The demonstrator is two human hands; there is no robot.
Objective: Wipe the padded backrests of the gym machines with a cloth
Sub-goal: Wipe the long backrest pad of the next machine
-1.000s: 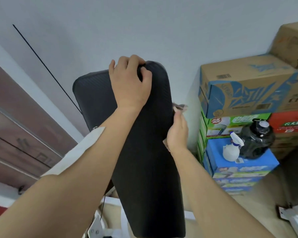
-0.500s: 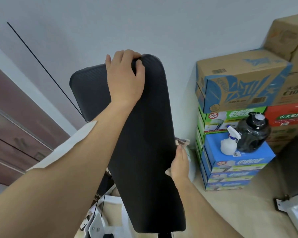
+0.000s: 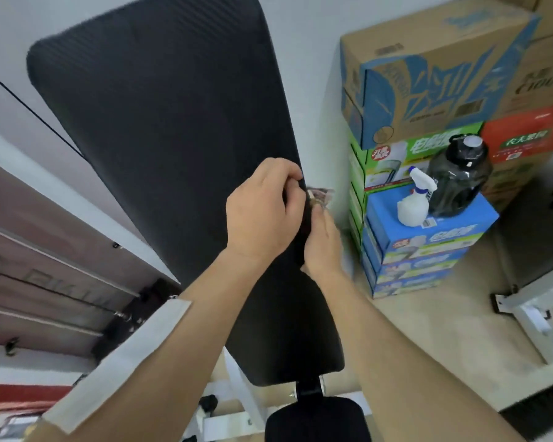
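The left hand fingers grip the backrest right edge. The right hand fingers pinch the cloth there. Keep the pad braced; wipe along the whole edge.

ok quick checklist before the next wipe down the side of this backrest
1. Cloth in hand: ok, it pokes out above the right hand at the pad's right edge.
2. Backrest steadied: ok, the left hand grips the same edge.
3. Cloth flat on the pad: cannot tell, contact is hidden behind the edge.
4. Path down the edge clear: ok, nothing lies against it.
5. Spray bottle nearby: ok, on the blue box, beside the dark jug.
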